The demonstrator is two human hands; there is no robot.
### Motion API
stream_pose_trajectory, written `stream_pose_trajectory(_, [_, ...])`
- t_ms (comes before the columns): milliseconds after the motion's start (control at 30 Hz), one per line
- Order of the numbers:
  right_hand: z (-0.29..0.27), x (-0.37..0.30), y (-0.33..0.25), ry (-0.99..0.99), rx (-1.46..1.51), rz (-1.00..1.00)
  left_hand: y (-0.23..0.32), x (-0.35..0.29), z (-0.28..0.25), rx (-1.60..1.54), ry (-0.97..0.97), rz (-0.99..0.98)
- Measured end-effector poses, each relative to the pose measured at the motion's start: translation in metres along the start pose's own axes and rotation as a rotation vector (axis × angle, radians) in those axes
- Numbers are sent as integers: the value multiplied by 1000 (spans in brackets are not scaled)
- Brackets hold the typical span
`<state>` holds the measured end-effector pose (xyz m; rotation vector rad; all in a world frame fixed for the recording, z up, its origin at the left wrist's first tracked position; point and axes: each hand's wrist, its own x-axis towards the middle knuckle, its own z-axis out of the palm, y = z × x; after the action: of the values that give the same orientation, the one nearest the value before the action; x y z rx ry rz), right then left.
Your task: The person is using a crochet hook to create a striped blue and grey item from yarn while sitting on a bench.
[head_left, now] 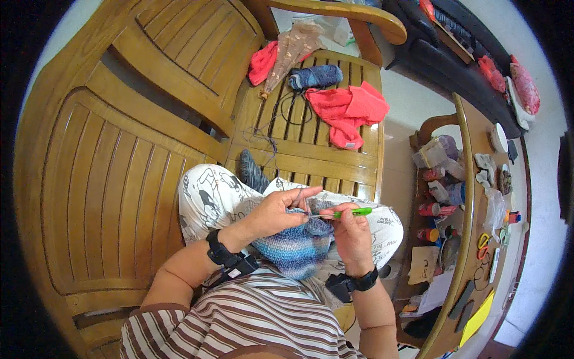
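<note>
The knitted piece (281,254) is the reference point; it rests in the lap, its lower part against the striped shirt (269,305) and its upper edge raised between the two hands. It is a soft, bulging form in horizontal bands of pale blue, deep blue, grey and purple; the stitches appear close and even, and the rim curls at the right.

The left hand (272,212) grasps the upper edge of the knitted piece, index finger extended; a thin strand runs by that finger, presumably to keep the yarn under tension. The right hand (354,236) grasps the green-handled hook (357,211) between thumb and fingers, much like a pencil, likely for fine control; the metal shaft points left and meets the edge of the knitted piece. The lap, in printed trousers (209,185), probably serves as a support that takes the weight off the hands.

Beyond the knitted piece, a yarn ball (317,76) lies on the slatted wooden surface (353,161), perhaps set apart so that the yarn (272,143) has room to feed; a red cloth (347,110) lies just beside the ball, nearer the knitted piece.
</note>
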<state>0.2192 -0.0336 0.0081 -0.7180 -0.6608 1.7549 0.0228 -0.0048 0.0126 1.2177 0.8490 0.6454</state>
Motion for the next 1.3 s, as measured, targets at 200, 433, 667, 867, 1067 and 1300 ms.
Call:
stream_pose_trajectory(200, [17,5,-1,-116,-1517,-904,-3,2,15,217,267,185])
stream_pose_trajectory(433, [5,16,8,-162,-1234,-882,-10,0,6,-565,60,4])
stream_pose_trajectory(667, [-1,18,5,-20,-209,-139,-8,-3,-10,-370,-79,36])
stream_pose_trajectory(867, [-7,22,-9,-100,-202,-61,-2,-4,-14,-275,-96,-13])
stream_pose_trajectory(1067, [-7,27,-26,-263,-346,-28,6,-5,-15,-261,-112,-19])
stream_pose_trajectory(1300, [4,22,-36,-305,-638,-114,3,-8,-16,-238,-66,1])
